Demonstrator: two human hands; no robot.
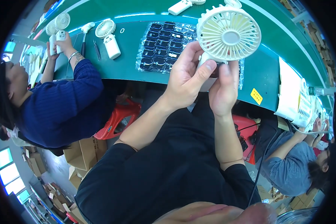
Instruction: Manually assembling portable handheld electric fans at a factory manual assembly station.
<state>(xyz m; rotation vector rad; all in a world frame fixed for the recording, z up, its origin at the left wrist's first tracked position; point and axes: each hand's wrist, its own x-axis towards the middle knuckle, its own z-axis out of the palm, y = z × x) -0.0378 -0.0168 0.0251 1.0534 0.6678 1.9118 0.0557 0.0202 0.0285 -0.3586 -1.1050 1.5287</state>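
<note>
The left hand [184, 76] was closed round the handle of a white fan [230, 36], its thumb up against the neck. The right hand [223, 89] was cupped at the handle's other side, thumb raised just under the fan's head; how its hidden fingers gripped, one could not tell. The fan stood head up over the right part of the pack [162, 52], rows of black pieces in clear plastic on the green bench [127, 58]. Left of the pack lay a ring [122, 31], a second fan [112, 46], tweezers [97, 50] and a dark tool [83, 46]. Right of it were a yellow label [256, 96] and, farther off, a white sheet [287, 86]. Well left of it, a co-worker's hand [66, 47] held up a white handheld fan [61, 36].
</note>
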